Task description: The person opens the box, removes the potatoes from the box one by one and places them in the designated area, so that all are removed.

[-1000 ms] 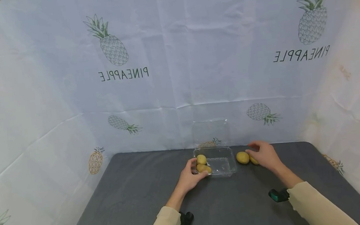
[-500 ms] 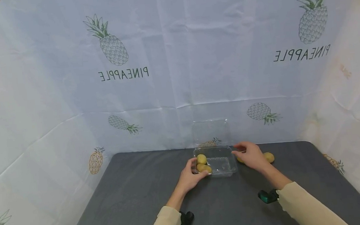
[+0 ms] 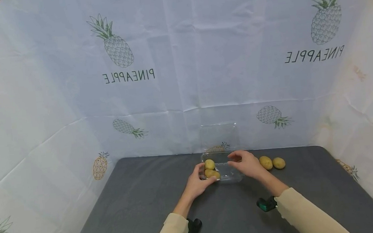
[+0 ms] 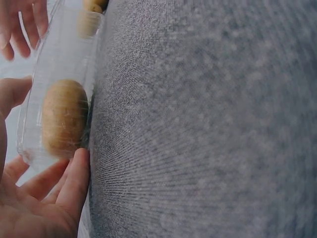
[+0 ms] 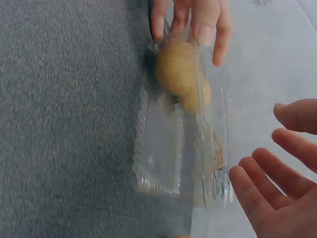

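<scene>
A clear plastic clamshell container (image 3: 229, 175) stands at the back of the table, its transparent lid (image 3: 219, 135) raised behind it. Two yellow potatoes lie in its left end, one farther back (image 3: 209, 164) and one in front (image 3: 212, 173). My left hand (image 3: 196, 184) grips the container's left end, thumb and fingers spread around its corner. Over the container's right part hovers my right hand (image 3: 248, 164), nothing in its loosely bent fingers, as the right wrist view (image 5: 282, 183) shows. Right of it, two more potatoes rest on the table, a nearer one (image 3: 265, 163) and a farther one (image 3: 278, 163).
The dark grey table (image 3: 141, 209) ends at a pale curtain (image 3: 176, 76) printed with pineapples, which also closes off both sides. Black devices are strapped at the left wrist (image 3: 194, 226) and right wrist (image 3: 266, 204).
My right hand has moved left from the potatoes on the table to above the container, uncovering two of those potatoes. My left hand keeps its grip.
</scene>
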{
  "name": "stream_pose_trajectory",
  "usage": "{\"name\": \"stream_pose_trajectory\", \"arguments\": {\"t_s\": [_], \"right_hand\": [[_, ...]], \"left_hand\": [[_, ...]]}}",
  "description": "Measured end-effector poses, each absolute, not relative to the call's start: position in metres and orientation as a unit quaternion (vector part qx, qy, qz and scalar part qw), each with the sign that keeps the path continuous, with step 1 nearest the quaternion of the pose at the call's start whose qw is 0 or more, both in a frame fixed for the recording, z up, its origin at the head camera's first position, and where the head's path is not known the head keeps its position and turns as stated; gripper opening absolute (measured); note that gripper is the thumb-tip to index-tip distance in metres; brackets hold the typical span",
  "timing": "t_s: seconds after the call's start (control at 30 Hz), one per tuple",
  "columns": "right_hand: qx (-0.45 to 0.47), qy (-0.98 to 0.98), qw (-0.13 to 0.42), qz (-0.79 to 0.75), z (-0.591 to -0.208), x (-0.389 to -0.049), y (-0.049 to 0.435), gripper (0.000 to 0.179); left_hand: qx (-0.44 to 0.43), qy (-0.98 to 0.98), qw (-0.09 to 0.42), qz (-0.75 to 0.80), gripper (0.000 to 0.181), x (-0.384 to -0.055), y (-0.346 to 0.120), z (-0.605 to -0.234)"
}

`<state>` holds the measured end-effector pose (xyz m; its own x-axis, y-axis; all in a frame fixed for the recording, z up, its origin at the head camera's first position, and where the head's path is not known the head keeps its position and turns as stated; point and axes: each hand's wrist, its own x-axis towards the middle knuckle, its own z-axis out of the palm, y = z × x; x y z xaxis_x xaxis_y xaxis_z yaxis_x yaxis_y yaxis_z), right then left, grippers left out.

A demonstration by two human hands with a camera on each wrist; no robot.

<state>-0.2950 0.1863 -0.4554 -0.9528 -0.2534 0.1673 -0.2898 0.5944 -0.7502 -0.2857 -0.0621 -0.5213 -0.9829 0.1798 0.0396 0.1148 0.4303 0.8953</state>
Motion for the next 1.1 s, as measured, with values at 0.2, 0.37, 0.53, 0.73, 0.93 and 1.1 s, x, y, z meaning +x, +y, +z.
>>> {"name": "stream_pose_trajectory", "arguments": {"t_s": [0.2, 0.37, 0.53, 0.73, 0.93, 1.1], "right_hand": [[0.177, -0.891, 0.007, 0.419, -0.459, -0.299, 0.176, 0.032], [0.185, -0.887, -0.011, 0.422, -0.462, -0.303, 0.169, 0.031], [0.191, -0.886, -0.033, 0.421, -0.467, -0.308, 0.162, 0.033], [0.2, -0.886, -0.065, 0.414, -0.475, -0.313, 0.155, 0.033], [0.211, -0.88, -0.095, 0.415, -0.481, -0.319, 0.149, 0.035], [0.222, -0.874, -0.116, 0.417, -0.481, -0.323, 0.145, 0.033]], "left_hand": [[0.089, 0.842, 0.033, 0.531, 0.076, -0.286, -0.064, -0.52], [0.088, 0.843, 0.035, 0.53, 0.076, -0.287, -0.064, -0.519], [0.09, 0.846, 0.033, 0.525, 0.076, -0.288, -0.063, -0.52], [0.088, 0.847, 0.034, 0.523, 0.075, -0.287, -0.064, -0.523], [0.092, 0.848, 0.032, 0.521, 0.075, -0.285, -0.064, -0.523], [0.098, 0.842, 0.034, 0.53, 0.075, -0.286, -0.064, -0.521]]}}
